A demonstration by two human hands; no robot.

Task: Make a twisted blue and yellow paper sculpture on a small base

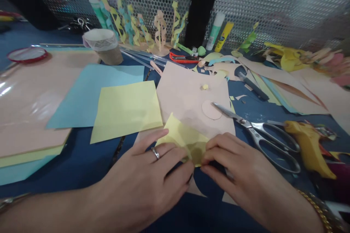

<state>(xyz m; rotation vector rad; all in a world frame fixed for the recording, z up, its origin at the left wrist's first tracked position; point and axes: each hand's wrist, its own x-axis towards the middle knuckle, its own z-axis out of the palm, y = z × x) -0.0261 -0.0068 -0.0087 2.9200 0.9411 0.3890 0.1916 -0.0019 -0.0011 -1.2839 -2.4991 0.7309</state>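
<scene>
A small yellow sheet of paper [183, 131] lies under my fingers at the front of the table. My left hand [153, 174], with a ring on one finger, presses and grips its left and lower part, forefinger stretched over the paper. The fingertips of my right hand [243, 171] pinch the sheet's lower right edge. Beneath and behind it is a pale pink sheet [180, 91] with a cut circle [211, 110] and a tiny yellow paper star [204, 87] on it. Open-bladed scissors [251, 123] rest their tips on the circle. My left thumb is hidden.
To the left are a yellow sheet [125, 109], a blue sheet [82, 91] and a pink paper pack [32, 109]. Behind stand a paper cup [109, 56], curled paper stems [160, 29], a phone [201, 16] and glue sticks [216, 31]. A yellow glue gun [308, 145] lies right.
</scene>
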